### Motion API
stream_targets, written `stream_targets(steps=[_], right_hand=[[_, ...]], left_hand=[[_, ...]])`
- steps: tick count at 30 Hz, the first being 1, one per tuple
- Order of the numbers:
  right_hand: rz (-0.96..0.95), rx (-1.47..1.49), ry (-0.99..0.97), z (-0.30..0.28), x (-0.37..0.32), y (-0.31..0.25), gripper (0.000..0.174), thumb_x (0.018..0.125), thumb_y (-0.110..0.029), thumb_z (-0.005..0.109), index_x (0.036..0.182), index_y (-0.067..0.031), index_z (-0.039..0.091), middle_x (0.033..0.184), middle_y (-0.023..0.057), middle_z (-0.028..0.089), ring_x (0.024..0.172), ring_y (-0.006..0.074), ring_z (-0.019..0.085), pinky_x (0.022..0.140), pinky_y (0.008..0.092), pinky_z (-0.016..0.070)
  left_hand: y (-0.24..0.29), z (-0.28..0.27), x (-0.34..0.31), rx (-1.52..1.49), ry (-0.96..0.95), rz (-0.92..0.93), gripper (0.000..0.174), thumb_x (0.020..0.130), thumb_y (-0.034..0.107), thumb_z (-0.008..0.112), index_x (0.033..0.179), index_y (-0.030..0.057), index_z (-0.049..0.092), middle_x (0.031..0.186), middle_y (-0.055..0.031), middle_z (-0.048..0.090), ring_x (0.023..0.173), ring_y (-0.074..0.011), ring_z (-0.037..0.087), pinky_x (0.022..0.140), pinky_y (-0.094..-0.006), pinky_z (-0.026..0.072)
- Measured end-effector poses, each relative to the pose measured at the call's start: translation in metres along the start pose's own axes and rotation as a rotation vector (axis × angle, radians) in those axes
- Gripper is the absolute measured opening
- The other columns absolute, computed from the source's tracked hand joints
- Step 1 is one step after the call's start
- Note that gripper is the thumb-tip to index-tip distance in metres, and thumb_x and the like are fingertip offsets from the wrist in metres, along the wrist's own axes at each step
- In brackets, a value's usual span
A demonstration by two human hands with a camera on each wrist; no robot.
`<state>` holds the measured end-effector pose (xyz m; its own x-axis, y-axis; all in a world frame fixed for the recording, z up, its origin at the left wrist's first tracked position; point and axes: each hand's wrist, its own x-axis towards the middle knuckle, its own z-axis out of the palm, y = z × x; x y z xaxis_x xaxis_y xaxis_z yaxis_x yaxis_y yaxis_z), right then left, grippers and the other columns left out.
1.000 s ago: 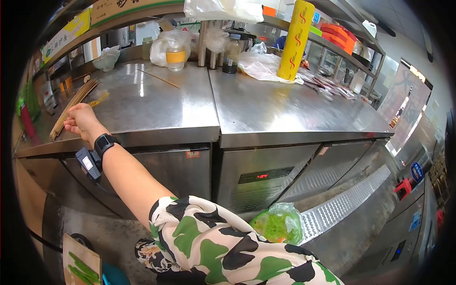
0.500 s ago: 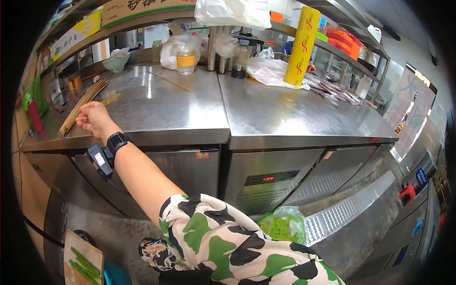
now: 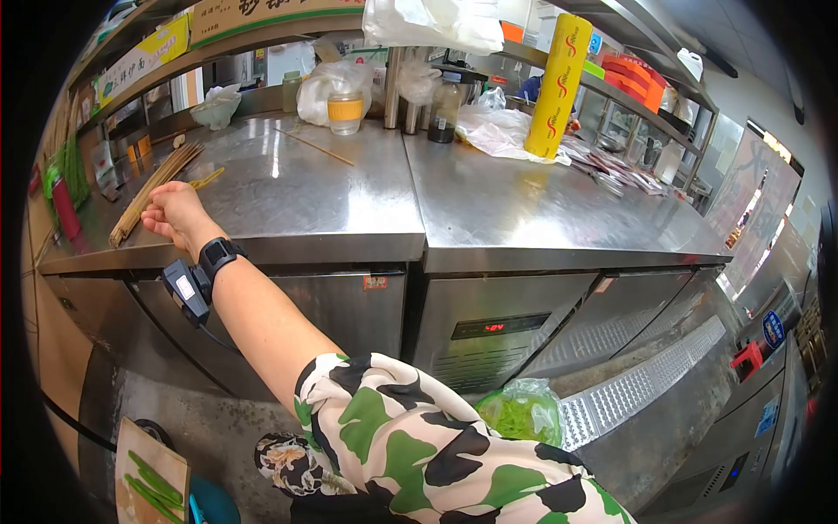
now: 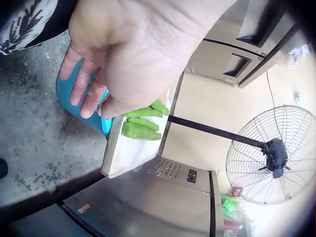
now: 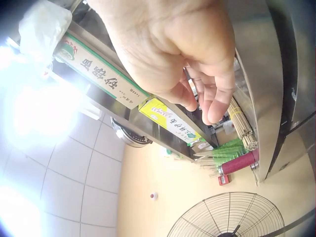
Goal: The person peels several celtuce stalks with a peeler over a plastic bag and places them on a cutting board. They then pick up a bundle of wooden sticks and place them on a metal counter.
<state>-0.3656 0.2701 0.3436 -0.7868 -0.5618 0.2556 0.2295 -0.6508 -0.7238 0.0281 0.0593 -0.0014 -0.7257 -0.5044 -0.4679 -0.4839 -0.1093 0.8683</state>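
In the head view my right hand (image 3: pixel 179 212) reaches over the left front of the steel counter, its fingers loosely bent. Right beside it lies a bundle of thin wooden sticks (image 3: pixel 166 170), and the hand overlaps the bundle's side there. The right wrist view shows the thumb and fingers (image 5: pixel 212 111) with nothing between them; a yellow band circles the stick bundle (image 5: pixel 242 123). My left hand (image 4: pixel 133 59) appears only in its wrist view, fingers spread and relaxed. Below it, green peppers (image 4: pixel 140 129) lie on a cutting board (image 4: pixel 121 160) beside a teal bin (image 4: pixel 74 94).
On the counter (image 3: pixel 288 205) lie a single stick (image 3: pixel 314 147) and a yellow strip (image 3: pixel 208 179). Behind them stand a cup with a yellow band (image 3: pixel 345 113), a dark bottle (image 3: pixel 443 109) and a tall yellow roll (image 3: pixel 557 87). A shelf (image 3: pixel 271 48) overhangs the back.
The head view has turned slightly left, so the counter and its things sit farther right in the picture. The right hand stays beside the stick bundle.
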Motion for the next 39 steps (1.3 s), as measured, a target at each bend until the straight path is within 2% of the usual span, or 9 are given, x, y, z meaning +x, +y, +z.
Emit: stream_targets(steps=[17, 21, 24, 27, 30, 33, 34, 37, 39], right_hand=[[0.351, 0.258, -0.217, 0.021, -0.088, -0.077, 0.018, 0.095, 0.001, 0.048, 0.108, 0.0130, 0.053, 0.088, 0.0251, 0.061, 0.068, 0.0272, 0.065, 0.061, 0.0326, 0.0606], [-0.066, -0.060, 0.129, 0.047, -0.087, -0.046, 0.019, 0.096, 0.001, 0.047, 0.109, 0.0129, 0.053, 0.090, 0.0248, 0.061, 0.069, 0.0271, 0.065, 0.062, 0.0323, 0.0605], [-0.045, 0.078, 0.024, 0.004, 0.001, 0.000, 0.020, 0.096, 0.000, 0.047, 0.110, 0.0122, 0.053, 0.091, 0.0249, 0.061, 0.071, 0.0275, 0.065, 0.064, 0.0320, 0.0604], [-0.053, 0.074, 0.026, 0.001, 0.008, 0.004, 0.019, 0.096, -0.001, 0.047, 0.110, 0.0112, 0.054, 0.092, 0.0248, 0.061, 0.072, 0.0294, 0.065, 0.064, 0.0330, 0.0608], [-0.089, 0.032, -0.047, -0.003, 0.019, 0.015, 0.008, 0.090, -0.003, 0.049, 0.098, -0.0055, 0.050, 0.077, 0.0082, 0.055, 0.064, 0.0178, 0.059, 0.057, 0.0312, 0.0551], [-0.263, 0.016, -0.126, 0.001, 0.001, 0.044, 0.014, 0.085, 0.000, 0.046, 0.098, -0.0032, 0.050, 0.067, 0.0115, 0.057, 0.051, 0.0198, 0.057, 0.046, 0.0308, 0.0485], [-0.219, -0.107, -0.205, -0.007, -0.003, 0.063, 0.017, 0.082, 0.000, 0.048, 0.098, -0.0032, 0.050, 0.062, 0.0135, 0.059, 0.045, 0.0210, 0.055, 0.040, 0.0318, 0.0444], [-0.017, -0.376, -0.251, -0.032, -0.111, 0.115, 0.011, 0.069, 0.004, 0.050, 0.061, -0.0018, 0.053, 0.051, 0.0132, 0.057, 0.041, 0.0222, 0.056, 0.037, 0.0318, 0.0418], [0.005, -0.966, -0.352, -0.081, -0.179, 0.168, 0.008, 0.069, -0.004, 0.053, 0.070, -0.0018, 0.061, 0.061, 0.0128, 0.062, 0.054, 0.0252, 0.061, 0.047, 0.0371, 0.0470]], left_hand=[[0.001, 0.012, 0.009, -0.040, -0.033, 0.002, 0.044, 0.087, 0.023, 0.064, 0.124, 0.0053, 0.048, 0.106, -0.0179, 0.060, 0.098, -0.0256, 0.057, 0.084, -0.0400, 0.0506], [0.002, 0.013, 0.011, -0.053, -0.040, 0.008, 0.044, 0.087, 0.024, 0.064, 0.124, 0.0055, 0.048, 0.106, -0.0181, 0.060, 0.098, -0.0261, 0.057, 0.084, -0.0404, 0.0508], [0.002, 0.015, 0.013, -0.063, -0.051, 0.011, 0.044, 0.087, 0.024, 0.064, 0.124, 0.0056, 0.048, 0.106, -0.0182, 0.060, 0.098, -0.0264, 0.057, 0.084, -0.0407, 0.0510], [0.002, 0.016, 0.015, -0.073, -0.059, 0.018, 0.044, 0.086, 0.024, 0.064, 0.124, 0.0058, 0.048, 0.106, -0.0183, 0.060, 0.098, -0.0267, 0.057, 0.084, -0.0411, 0.0512], [0.003, 0.019, 0.017, -0.090, -0.069, 0.028, 0.044, 0.086, 0.024, 0.065, 0.124, 0.0059, 0.048, 0.106, -0.0184, 0.060, 0.098, -0.0270, 0.057, 0.084, -0.0414, 0.0513], [0.009, 0.030, 0.028, -0.100, -0.084, 0.045, 0.045, 0.086, 0.024, 0.065, 0.123, 0.0061, 0.048, 0.106, -0.0185, 0.060, 0.099, -0.0274, 0.057, 0.084, -0.0417, 0.0515], [0.012, 0.034, 0.033, -0.102, -0.088, 0.049, 0.045, 0.086, 0.024, 0.065, 0.123, 0.0061, 0.048, 0.106, -0.0186, 0.060, 0.099, -0.0275, 0.057, 0.084, -0.0418, 0.0516], [0.020, 0.045, 0.043, -0.110, -0.089, 0.053, 0.045, 0.086, 0.024, 0.065, 0.123, 0.0063, 0.048, 0.106, -0.0187, 0.060, 0.099, -0.0278, 0.057, 0.084, -0.0422, 0.0517], [0.025, 0.055, 0.051, -0.112, -0.094, 0.054, 0.045, 0.086, 0.025, 0.065, 0.123, 0.0063, 0.048, 0.106, -0.0188, 0.060, 0.099, -0.0280, 0.057, 0.084, -0.0424, 0.0519]])
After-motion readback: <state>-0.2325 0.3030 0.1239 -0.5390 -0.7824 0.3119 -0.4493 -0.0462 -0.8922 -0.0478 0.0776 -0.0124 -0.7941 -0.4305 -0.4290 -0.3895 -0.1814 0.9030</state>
